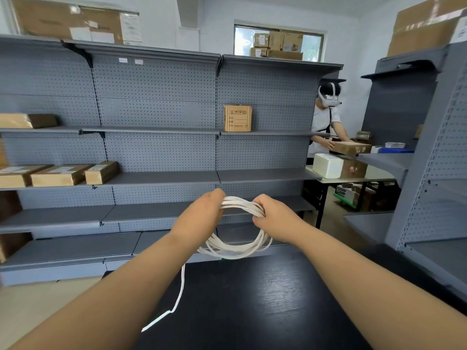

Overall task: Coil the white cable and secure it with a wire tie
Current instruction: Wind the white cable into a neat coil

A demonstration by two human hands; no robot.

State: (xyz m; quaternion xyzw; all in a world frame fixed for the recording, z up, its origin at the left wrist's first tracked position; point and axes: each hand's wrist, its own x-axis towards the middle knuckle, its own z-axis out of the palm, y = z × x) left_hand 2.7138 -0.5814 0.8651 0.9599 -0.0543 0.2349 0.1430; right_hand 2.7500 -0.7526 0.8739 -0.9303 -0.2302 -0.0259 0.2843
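Note:
The white cable (237,248) hangs in several round loops held up in front of me, above the far edge of the black table (265,304). My left hand (199,218) grips the top left of the coil and my right hand (275,218) grips the top right, both fists closed on the bundled strands. A loose tail of the cable drops from the coil's left side and trails down along the table's left edge. No wire tie is visible.
Grey pegboard shelving (156,152) stands behind the table, holding several cardboard boxes (60,175) at left and one box (237,118) higher up. At right, another person (326,122) handles a box over a light table (379,176). More grey shelving (429,198) stands on the right.

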